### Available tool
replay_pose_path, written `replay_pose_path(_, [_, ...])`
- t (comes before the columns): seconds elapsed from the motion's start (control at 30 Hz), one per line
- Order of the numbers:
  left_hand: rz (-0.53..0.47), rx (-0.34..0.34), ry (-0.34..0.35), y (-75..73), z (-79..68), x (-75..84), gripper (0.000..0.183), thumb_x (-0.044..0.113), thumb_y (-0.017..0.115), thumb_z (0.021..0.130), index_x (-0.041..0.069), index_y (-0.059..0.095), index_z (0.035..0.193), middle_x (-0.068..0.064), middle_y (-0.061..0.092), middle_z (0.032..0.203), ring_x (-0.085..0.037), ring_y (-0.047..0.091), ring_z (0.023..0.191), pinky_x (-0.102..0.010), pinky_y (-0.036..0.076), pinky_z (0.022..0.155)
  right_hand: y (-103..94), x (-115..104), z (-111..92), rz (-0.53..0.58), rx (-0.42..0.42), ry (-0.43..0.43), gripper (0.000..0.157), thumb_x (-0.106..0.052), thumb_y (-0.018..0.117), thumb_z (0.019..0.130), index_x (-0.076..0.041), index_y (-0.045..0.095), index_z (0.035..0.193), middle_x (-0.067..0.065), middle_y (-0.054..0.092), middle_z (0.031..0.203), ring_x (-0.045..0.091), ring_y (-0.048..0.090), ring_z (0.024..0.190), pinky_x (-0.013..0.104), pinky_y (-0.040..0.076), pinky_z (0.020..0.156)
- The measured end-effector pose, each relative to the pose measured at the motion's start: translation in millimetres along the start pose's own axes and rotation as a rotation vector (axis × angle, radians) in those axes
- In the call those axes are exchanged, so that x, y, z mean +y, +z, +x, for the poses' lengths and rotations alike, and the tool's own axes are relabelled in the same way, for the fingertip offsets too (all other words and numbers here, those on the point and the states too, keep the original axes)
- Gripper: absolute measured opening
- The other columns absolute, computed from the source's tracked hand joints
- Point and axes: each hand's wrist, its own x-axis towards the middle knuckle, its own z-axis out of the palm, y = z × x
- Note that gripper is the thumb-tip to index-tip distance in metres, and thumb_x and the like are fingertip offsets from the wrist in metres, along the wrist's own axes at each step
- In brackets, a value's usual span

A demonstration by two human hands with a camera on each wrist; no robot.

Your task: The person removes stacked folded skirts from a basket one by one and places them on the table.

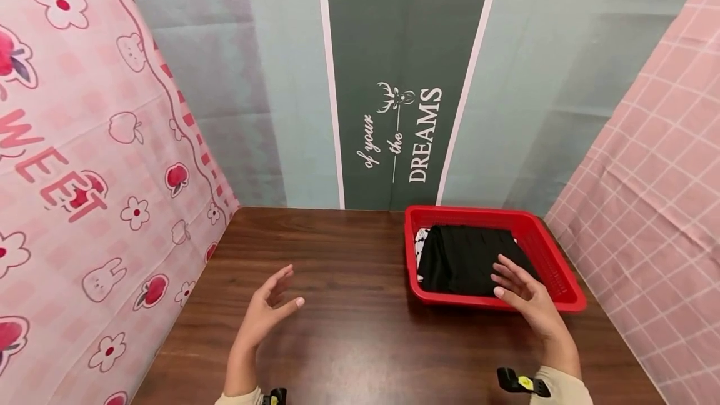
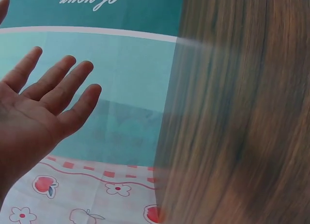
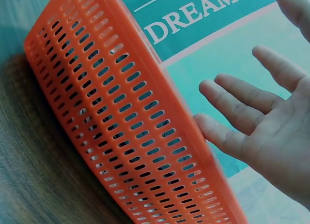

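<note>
Both hands (image 1: 264, 314) (image 1: 534, 310) free and relaxed, brown wooden table (image 1: 349, 267) below, red basket (image 1: 542, 261) with black cloth (image 1: 464, 261), printed fabric walls (image 1: 219, 92)

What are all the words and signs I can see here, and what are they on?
"of your": on the dark green panel at the back
"the": same panel
"DREAMS": same panel
"WEET": on the pink cloth at the left; anything before it is cut off
Yellow marks at the wrists: too small to read
</note>
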Motion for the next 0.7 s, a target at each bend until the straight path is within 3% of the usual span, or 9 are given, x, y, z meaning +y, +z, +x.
replay_pose_path(0.17, [-0.019,0.011,-0.028,6.5,-0.9,-0.6,0.064,0.004,0.076,0.076,0.008,0.049,0.133,-0.014,0.051,0.130,-0.028,0.049,0.116,-0.035,0.041,0.092,1.7,1,-2,-0.023,0.010,-0.018,0.060,0.009,0.054,0.088,-0.001,0.032,0.143,-0.007,0.051,0.128,0.012,0.052,0.114,0.019,0.046,0.083])
replay_pose_path(0.33, [-0.027,0.001,-0.012,7.4,0.2,-1.0,0.063,0.005,0.076,0.076,0.009,0.050,0.133,-0.015,0.051,0.129,-0.030,0.049,0.115,-0.037,0.041,0.092,4.1,0,-2,-0.019,0.034,-0.009,0.058,0.008,0.055,0.088,-0.002,0.035,0.142,-0.007,0.053,0.126,0.011,0.053,0.113,0.019,0.046,0.081])
replay_pose_path(0.47, [-0.051,0.023,0.008,10.4,4.1,0.1,0.063,0.001,0.075,0.076,0.007,0.049,0.133,-0.016,0.052,0.128,-0.031,0.049,0.114,-0.035,0.042,0.090,0.9,-1,0,-0.026,0.003,-0.010,0.058,0.007,0.055,0.089,-0.001,0.034,0.142,-0.008,0.052,0.127,0.012,0.052,0.114,0.020,0.046,0.082])
replay_pose_path(0.7, [-0.101,-0.009,0.010,35.0,15.0,6.0,0.062,0.001,0.072,0.079,0.005,0.046,0.135,-0.019,0.049,0.131,-0.034,0.048,0.116,-0.048,0.037,0.095,-20.8,-4,0,-0.067,-0.049,-0.013,0.056,0.008,0.054,0.089,0.002,0.034,0.141,-0.009,0.055,0.124,0.011,0.054,0.110,0.020,0.047,0.081])
